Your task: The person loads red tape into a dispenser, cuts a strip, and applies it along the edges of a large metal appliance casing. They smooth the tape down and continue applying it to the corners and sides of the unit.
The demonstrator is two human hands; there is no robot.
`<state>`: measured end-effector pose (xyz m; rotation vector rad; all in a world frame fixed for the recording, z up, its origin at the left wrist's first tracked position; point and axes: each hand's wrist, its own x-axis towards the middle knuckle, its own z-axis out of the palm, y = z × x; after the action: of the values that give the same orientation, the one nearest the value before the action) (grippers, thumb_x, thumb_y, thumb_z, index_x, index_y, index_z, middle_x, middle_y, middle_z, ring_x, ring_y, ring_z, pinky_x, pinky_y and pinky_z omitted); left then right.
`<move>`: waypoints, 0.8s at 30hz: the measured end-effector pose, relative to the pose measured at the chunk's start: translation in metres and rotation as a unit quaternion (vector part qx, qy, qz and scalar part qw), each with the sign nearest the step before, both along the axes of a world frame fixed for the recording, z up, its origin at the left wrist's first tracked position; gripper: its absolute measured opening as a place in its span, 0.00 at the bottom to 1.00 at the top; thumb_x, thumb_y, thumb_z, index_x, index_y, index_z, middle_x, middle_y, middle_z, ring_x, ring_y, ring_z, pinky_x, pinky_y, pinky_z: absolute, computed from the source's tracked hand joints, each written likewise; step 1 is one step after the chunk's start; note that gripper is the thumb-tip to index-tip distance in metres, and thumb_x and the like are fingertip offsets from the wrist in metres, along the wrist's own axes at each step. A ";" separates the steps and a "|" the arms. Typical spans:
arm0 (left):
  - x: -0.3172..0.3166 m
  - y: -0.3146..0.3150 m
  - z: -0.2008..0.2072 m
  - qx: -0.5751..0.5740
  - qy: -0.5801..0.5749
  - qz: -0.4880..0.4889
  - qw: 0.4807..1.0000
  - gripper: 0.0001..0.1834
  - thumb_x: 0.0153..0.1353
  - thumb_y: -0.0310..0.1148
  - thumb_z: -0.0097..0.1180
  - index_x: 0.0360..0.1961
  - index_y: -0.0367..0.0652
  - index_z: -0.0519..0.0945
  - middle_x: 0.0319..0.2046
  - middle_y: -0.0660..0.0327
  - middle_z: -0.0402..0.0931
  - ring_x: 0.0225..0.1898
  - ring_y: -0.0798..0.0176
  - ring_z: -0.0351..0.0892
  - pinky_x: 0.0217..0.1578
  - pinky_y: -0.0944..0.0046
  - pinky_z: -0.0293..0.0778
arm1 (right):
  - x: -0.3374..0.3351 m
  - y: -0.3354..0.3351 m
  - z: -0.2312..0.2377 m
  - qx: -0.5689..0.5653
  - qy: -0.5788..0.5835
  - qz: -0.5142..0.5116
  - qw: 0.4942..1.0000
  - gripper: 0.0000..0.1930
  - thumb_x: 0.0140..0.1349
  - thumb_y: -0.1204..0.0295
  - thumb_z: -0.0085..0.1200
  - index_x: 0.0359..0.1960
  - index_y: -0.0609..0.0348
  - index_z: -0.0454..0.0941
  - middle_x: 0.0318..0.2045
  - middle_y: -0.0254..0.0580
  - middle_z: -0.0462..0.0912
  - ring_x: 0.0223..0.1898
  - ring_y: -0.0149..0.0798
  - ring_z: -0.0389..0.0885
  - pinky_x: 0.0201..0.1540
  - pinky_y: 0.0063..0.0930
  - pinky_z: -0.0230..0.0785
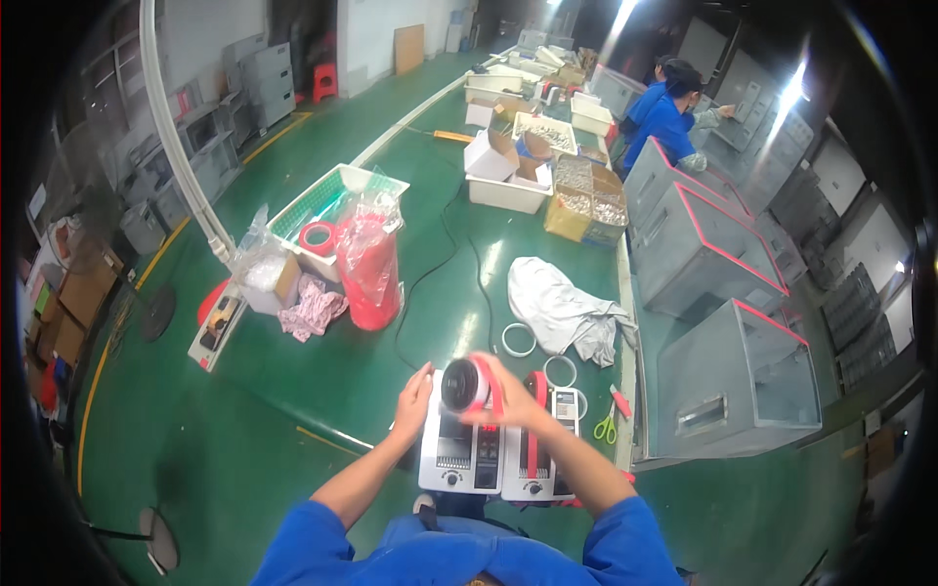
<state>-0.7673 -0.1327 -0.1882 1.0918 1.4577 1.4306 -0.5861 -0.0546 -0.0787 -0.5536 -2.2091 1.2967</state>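
Note:
Two white tape dispenser machines stand side by side at the near edge of the green bench: a left machine [431,459] and a right machine [517,488]. My left hand [414,398] lies with its fingers stretched along the outer side of the left machine. Above that machine, my right hand [515,393] is closed around a red tape roll [461,387] with a dark round centre. Its fingers are slightly blurred. A red strip of tape [532,451] runs down over the right machine.
Green scissors [606,428] and a red-handled cutter [620,400] lie right of the machines. Pale rings [519,340] and a grey cloth [557,303] lie beyond. A plastic-wrapped red roll [369,278] stands left, by a basket [337,181]. Grey metal boxes [728,391] line the right side.

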 end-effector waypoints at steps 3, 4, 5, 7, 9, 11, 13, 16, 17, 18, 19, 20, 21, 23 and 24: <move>0.019 -0.033 0.079 -0.027 -0.404 -0.110 0.908 0.28 0.65 0.38 0.42 0.62 0.36 0.55 0.55 0.55 0.65 0.55 0.63 0.67 0.54 0.63 0.65 | 0.015 -0.034 0.023 0.026 -0.020 0.031 0.999 0.47 0.37 0.69 0.71 0.60 0.63 0.54 0.54 0.44 0.64 0.57 0.37 0.63 0.59 0.29 0.55; 0.024 -0.043 0.094 -0.032 -0.417 -0.143 0.897 0.28 0.65 0.38 0.43 0.61 0.36 0.56 0.55 0.55 0.65 0.54 0.63 0.68 0.53 0.62 0.66 | 0.019 -0.042 0.028 -0.040 0.001 0.045 0.998 0.48 0.37 0.69 0.70 0.61 0.63 0.53 0.56 0.45 0.62 0.58 0.38 0.62 0.60 0.30 0.53; 0.028 -0.049 0.106 -0.037 -0.427 -0.180 0.885 0.28 0.64 0.39 0.45 0.61 0.36 0.57 0.54 0.55 0.66 0.53 0.63 0.69 0.52 0.60 0.67 | 0.025 -0.050 0.032 -0.104 0.024 0.056 0.993 0.49 0.38 0.69 0.70 0.62 0.63 0.52 0.57 0.46 0.61 0.60 0.39 0.60 0.61 0.30 0.52; 0.033 -0.054 0.111 -0.043 -0.441 -0.228 0.867 0.28 0.63 0.37 0.47 0.60 0.35 0.58 0.53 0.56 0.67 0.52 0.63 0.69 0.51 0.59 0.69 | 0.035 -0.062 0.031 -0.099 0.039 0.042 0.993 0.49 0.40 0.70 0.68 0.63 0.64 0.49 0.59 0.48 0.58 0.62 0.40 0.57 0.63 0.32 0.49; 0.039 -0.062 0.103 -0.050 -0.455 -0.252 0.853 0.27 0.61 0.34 0.49 0.59 0.35 0.59 0.52 0.56 0.66 0.52 0.63 0.70 0.51 0.60 0.69 | 0.044 -0.077 0.030 -0.089 0.060 0.022 0.994 0.48 0.42 0.72 0.66 0.63 0.64 0.47 0.61 0.50 0.56 0.63 0.40 0.54 0.64 0.33 0.47; 0.046 -0.067 0.098 -0.006 -0.460 -0.228 0.858 0.28 0.60 0.28 0.50 0.60 0.36 0.57 0.54 0.56 0.64 0.53 0.62 0.68 0.51 0.60 0.70 | 0.052 -0.096 0.028 -0.074 0.087 -0.004 0.993 0.47 0.45 0.73 0.64 0.64 0.65 0.45 0.62 0.52 0.54 0.64 0.40 0.53 0.64 0.33 0.46; 0.057 -0.070 0.101 0.022 -0.443 -0.204 0.873 0.27 0.59 0.25 0.50 0.60 0.37 0.58 0.54 0.56 0.64 0.53 0.62 0.67 0.50 0.60 0.70 | 0.053 -0.116 0.010 -0.150 0.131 -0.094 0.975 0.41 0.51 0.75 0.59 0.63 0.66 0.47 0.61 0.51 0.55 0.62 0.39 0.56 0.62 0.33 0.49; 0.073 -0.080 0.099 0.026 -0.427 -0.196 0.882 0.27 0.58 0.21 0.50 0.59 0.38 0.60 0.56 0.55 0.62 0.55 0.61 0.66 0.51 0.60 0.69 | 0.047 -0.138 0.009 -0.185 0.168 -0.215 0.944 0.35 0.55 0.79 0.53 0.62 0.67 0.48 0.60 0.48 0.57 0.57 0.36 0.63 0.58 0.29 0.57; 0.076 -0.083 0.097 0.030 -0.414 -0.192 0.889 0.27 0.58 0.20 0.50 0.59 0.38 0.61 0.56 0.55 0.61 0.55 0.61 0.66 0.52 0.59 0.68 | 0.047 -0.142 0.006 -0.179 0.190 -0.221 0.940 0.34 0.56 0.77 0.53 0.62 0.67 0.48 0.59 0.49 0.57 0.58 0.37 0.62 0.59 0.30 0.56; 0.080 -0.085 0.095 0.035 -0.402 -0.187 0.896 0.26 0.58 0.20 0.50 0.58 0.38 0.61 0.57 0.54 0.61 0.55 0.61 0.66 0.52 0.59 0.68 | 0.047 -0.147 0.002 -0.172 0.209 -0.228 0.935 0.34 0.57 0.76 0.53 0.62 0.66 0.49 0.59 0.50 0.57 0.59 0.38 0.60 0.59 0.30 0.56; 0.083 -0.088 0.094 0.040 -0.390 -0.182 0.902 0.26 0.57 0.19 0.50 0.58 0.39 0.62 0.57 0.54 0.60 0.55 0.60 0.66 0.53 0.59 0.67 | 0.048 -0.150 -0.001 -0.166 0.229 -0.234 0.930 0.33 0.58 0.75 0.53 0.62 0.65 0.49 0.59 0.51 0.58 0.60 0.39 0.59 0.60 0.30 0.55; 0.086 -0.090 0.097 0.053 -0.400 -0.178 0.898 0.23 0.57 0.18 0.50 0.55 0.37 0.66 0.59 0.53 0.59 0.56 0.60 0.64 0.55 0.60 0.65 | 0.048 -0.154 0.002 -0.138 0.221 -0.247 0.933 0.32 0.58 0.76 0.52 0.62 0.65 0.50 0.59 0.50 0.57 0.60 0.39 0.59 0.60 0.30 0.55; 0.089 -0.092 0.094 0.090 -0.335 -0.167 0.923 0.23 0.57 0.18 0.50 0.55 0.37 0.66 0.59 0.53 0.60 0.56 0.61 0.65 0.53 0.62 0.66 | 0.048 -0.157 0.000 -0.121 0.222 -0.266 0.930 0.32 0.58 0.76 0.52 0.62 0.65 0.50 0.59 0.50 0.58 0.60 0.39 0.59 0.60 0.30 0.55; 0.094 -0.093 0.084 0.165 -0.200 -0.141 0.955 0.22 0.58 0.18 0.48 0.56 0.36 0.65 0.58 0.53 0.61 0.55 0.62 0.66 0.50 0.65 0.69 | 0.046 -0.162 -0.005 -0.086 0.222 -0.301 0.923 0.31 0.57 0.77 0.51 0.61 0.65 0.51 0.59 0.49 0.58 0.60 0.40 0.60 0.60 0.30 0.55; 0.096 -0.095 0.091 0.160 -0.189 -0.136 0.959 0.21 0.59 0.19 0.48 0.55 0.36 0.67 0.60 0.52 0.59 0.54 0.63 0.67 0.49 0.67 0.68 | 0.046 -0.162 -0.008 -0.059 0.218 -0.319 0.920 0.31 0.57 0.77 0.52 0.61 0.65 0.52 0.59 0.49 0.60 0.60 0.41 0.60 0.60 0.31 0.55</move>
<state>-0.6717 -0.2272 -0.0973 1.0870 0.7932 1.6005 -0.5405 -0.2166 -0.0868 -0.8467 -1.4173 1.0640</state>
